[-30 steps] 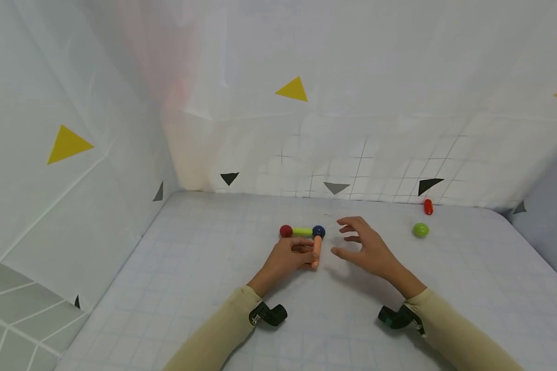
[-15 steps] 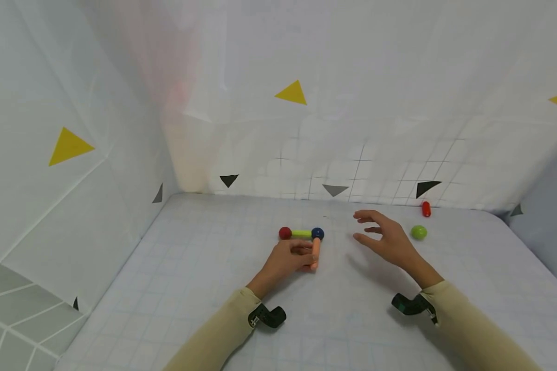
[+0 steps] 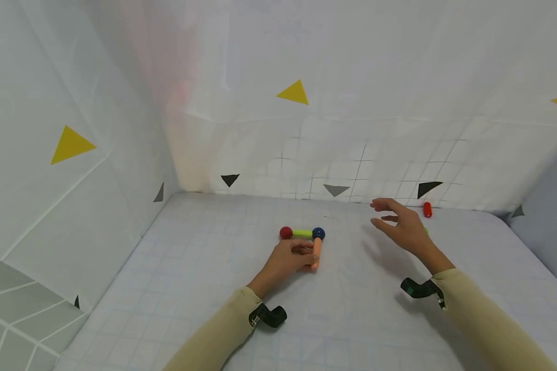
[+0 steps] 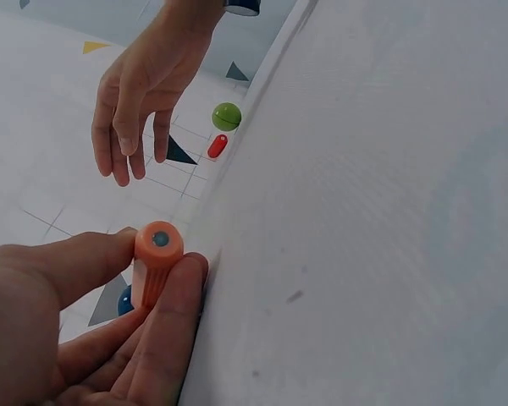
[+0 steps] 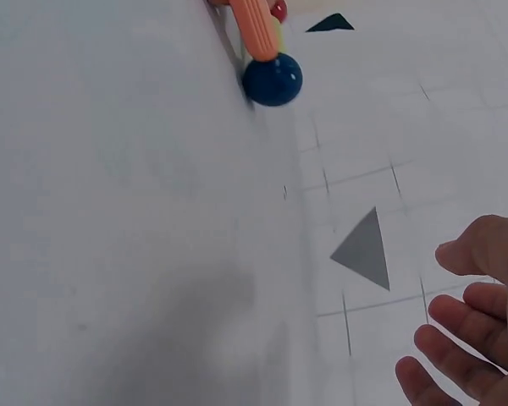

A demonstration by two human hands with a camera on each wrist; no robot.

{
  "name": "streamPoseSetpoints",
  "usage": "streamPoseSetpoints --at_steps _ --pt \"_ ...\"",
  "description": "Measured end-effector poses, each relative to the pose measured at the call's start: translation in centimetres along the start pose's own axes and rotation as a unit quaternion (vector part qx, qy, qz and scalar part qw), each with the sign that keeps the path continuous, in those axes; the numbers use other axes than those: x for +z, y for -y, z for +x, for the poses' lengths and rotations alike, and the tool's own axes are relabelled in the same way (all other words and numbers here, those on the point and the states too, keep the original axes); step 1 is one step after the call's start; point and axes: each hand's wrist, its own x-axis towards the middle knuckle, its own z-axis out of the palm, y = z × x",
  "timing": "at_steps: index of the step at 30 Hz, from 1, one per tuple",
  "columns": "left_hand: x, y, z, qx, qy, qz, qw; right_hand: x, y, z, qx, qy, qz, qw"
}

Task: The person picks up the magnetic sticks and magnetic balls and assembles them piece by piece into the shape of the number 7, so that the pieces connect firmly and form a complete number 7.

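Note:
My left hand [image 3: 285, 259] pinches an orange magnetic rod [image 3: 316, 252] between thumb and fingers. The left wrist view shows a grey metal tip on its near end. At its far end the rod meets a dark blue ball [image 3: 318, 234]. From that ball a yellow-green rod [image 3: 302, 233] runs left to a dark red ball [image 3: 285, 233], so the pieces form an L. Over the right part of the table hangs my right hand [image 3: 401, 226], fingers loosely bent and holding nothing. It nearly covers a green ball [image 4: 227, 117] in the head view.
A short red rod [image 3: 427, 209] lies near the back wall, beyond the right hand. The table [image 3: 204, 232] has a white cover with a faint grid. White sheets with yellow and dark triangles stand behind it and at the left.
My right hand has moved right and away from me, from beside the blue ball to over the green ball. The left hand keeps its pinch on the orange rod.

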Motion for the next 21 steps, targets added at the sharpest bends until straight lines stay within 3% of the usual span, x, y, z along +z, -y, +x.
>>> streamPoseSetpoints --at_steps 9,21 --pt "0.0 -0.1 -0.1 0.000 0.000 -0.003 1.0000 -1.3 -1.5 0.7 0.039 -0.002 -0.017 0.9991" --pt "0.1 0.0 0.0 0.009 -0.005 0.002 0.9999 -2.9 -3.5 1.5 0.062 -0.013 -0.028 0.9976"
